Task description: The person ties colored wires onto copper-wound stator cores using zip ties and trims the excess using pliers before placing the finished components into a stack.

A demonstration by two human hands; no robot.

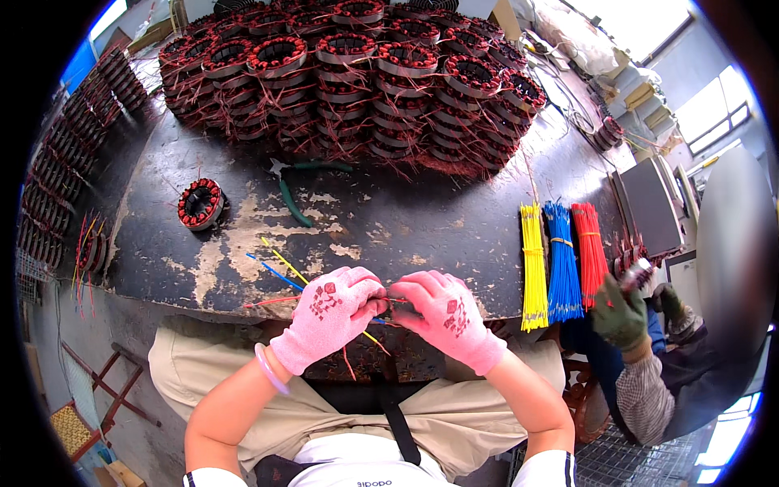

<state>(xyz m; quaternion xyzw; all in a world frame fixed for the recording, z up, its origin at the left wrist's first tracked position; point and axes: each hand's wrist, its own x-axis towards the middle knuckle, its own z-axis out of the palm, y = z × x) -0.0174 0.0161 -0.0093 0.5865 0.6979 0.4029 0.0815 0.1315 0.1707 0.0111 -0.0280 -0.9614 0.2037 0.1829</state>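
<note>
My left hand [329,312], in a pink printed work glove, is closed around a few thin wires near the table's front edge. A yellow wire [284,260], a blue wire [274,271] and a red wire [272,302] stick out to its left, and more wire ends hang below it. Close beside it, my right hand [446,318], gloved alike, pinches thin red wire between thumb and fingers. The fingertips of both hands nearly meet and hide the exact grip. A single wound stator [216,213] with red coils lies at the left. Green-handled pliers [290,201] lie beyond my hands.
Tall stacks of wound stators [345,97] fill the table's back, with more stacks [61,174] at far left. Yellow [532,268], blue [563,268] and red wire bundles [589,252] lie at right. A co-worker's dark-gloved hand [621,316] is beside them.
</note>
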